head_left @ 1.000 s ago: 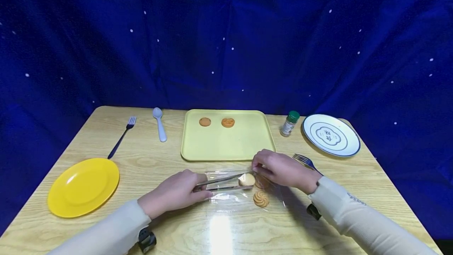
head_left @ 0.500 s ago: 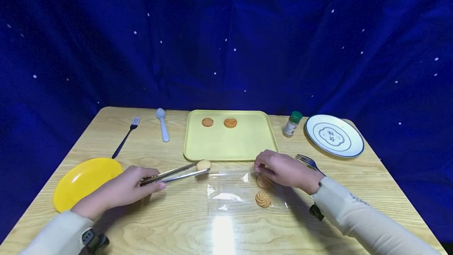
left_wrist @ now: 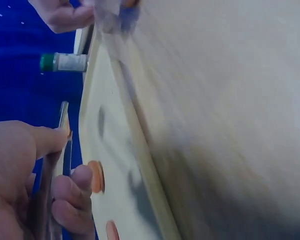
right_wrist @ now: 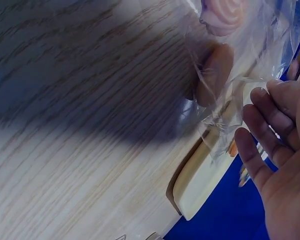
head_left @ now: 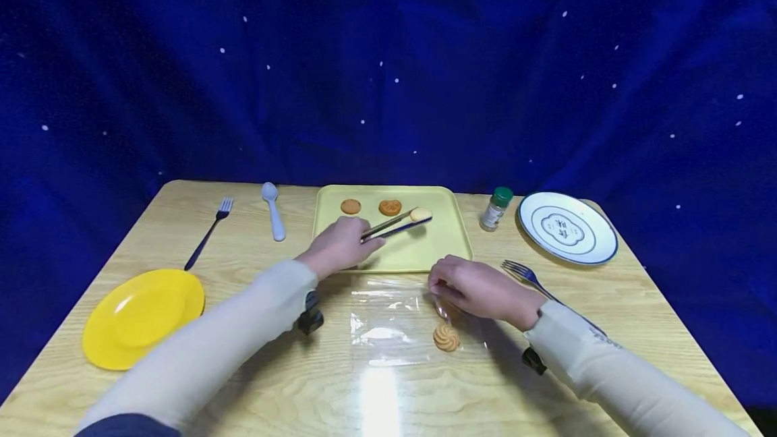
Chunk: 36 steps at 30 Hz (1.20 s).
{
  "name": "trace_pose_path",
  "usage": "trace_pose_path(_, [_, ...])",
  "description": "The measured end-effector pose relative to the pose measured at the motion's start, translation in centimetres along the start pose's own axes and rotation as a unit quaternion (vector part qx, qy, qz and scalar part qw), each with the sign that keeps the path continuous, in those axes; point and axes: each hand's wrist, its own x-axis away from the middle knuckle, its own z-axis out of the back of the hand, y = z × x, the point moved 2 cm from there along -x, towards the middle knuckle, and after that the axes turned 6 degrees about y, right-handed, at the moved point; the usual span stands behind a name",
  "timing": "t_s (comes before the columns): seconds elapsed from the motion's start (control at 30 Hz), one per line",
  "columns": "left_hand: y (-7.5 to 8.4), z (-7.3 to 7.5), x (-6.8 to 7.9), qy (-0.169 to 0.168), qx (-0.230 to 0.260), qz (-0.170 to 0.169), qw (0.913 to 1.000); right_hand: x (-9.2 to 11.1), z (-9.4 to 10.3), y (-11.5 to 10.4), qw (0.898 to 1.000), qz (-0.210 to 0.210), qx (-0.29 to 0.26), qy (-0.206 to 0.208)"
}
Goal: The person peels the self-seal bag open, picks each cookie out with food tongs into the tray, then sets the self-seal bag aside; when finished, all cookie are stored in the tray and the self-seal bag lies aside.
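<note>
My left hand [head_left: 341, 245] holds metal tongs [head_left: 388, 226] above the pale yellow tray [head_left: 440, 248]. A pale round cookie [head_left: 421, 215] is clamped at their tips, its shadow falling on the tray. Two browner cookies lie along the tray's far side: a plain round one [head_left: 350, 206] and a patterned one [head_left: 390, 207]. Between thumb and fingers, my right hand [head_left: 482, 292] pinches the edge of a clear plastic bag [head_left: 385, 319]. Inside the bag are a swirled cookie [head_left: 446, 338] and a brown cookie [right_wrist: 217, 75], the latter mostly covered by my right hand in the head view.
At the left lie a yellow plate [head_left: 142, 319], a dark-handled fork [head_left: 206, 238] and a pale spoon [head_left: 274, 214]. A green-capped shaker [head_left: 496, 209] and a white plate [head_left: 567, 228] stand back right. Another fork [head_left: 528, 276] lies partly under the right forearm.
My left hand has drawn the tongs and the pale cookie out of the bag to the left, then carried them forward over the tray. My right hand stays at the bag.
</note>
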Motion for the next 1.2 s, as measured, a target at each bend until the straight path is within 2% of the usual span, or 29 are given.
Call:
trace_pose_path(0.13, [1.3, -1.7, -2.8, -0.004, -0.005, 0.041, 0.9991, -0.1, 0.0, 0.0, 1.0, 0.003, -0.003, 0.001])
trace_pose_path(0.27, [1.9, -2.9, -4.4, -0.01, -0.01, 0.065, 0.9978, -0.2, -0.3, -0.1, 1.0, 0.011, -0.009, 0.002])
trace_pose_path(0.4, [2.4, -3.7, -5.1, -0.015, -0.004, 0.083, 0.9964, 0.0, -0.4, -0.1, 1.0, 0.016, -0.008, 0.003])
trace_pose_path(0.7, [3.2, -4.7, -5.6, 0.015, -0.026, 0.092, 0.9953, 0.3, -0.1, 0.1, 1.0, 0.002, -0.007, 0.0])
trace_pose_path(0.87, [3.3, -4.0, -4.9, 0.019, -0.031, 0.09, 0.9953, 0.1, -0.1, 0.0, 1.0, 0.003, -0.003, 0.001])
trace_pose_path(1.0, [3.8, -2.6, -4.0, 0.023, -0.052, 0.058, 0.9967, 0.1, -0.1, 0.1, 1.0, -0.001, -0.002, -0.001])
trace_pose_path(1.1, [4.0, -0.6, -2.7, 0.037, -0.056, 0.03, 0.9973, 0.0, -0.1, 0.1, 1.0, -0.002, -0.002, -0.001])
trace_pose_path(1.2, [3.7, 2.2, -0.8, 0.054, -0.048, 0.012, 0.9973, -0.2, -0.1, 0.2, 1.0, 0.004, -0.002, 0.002])
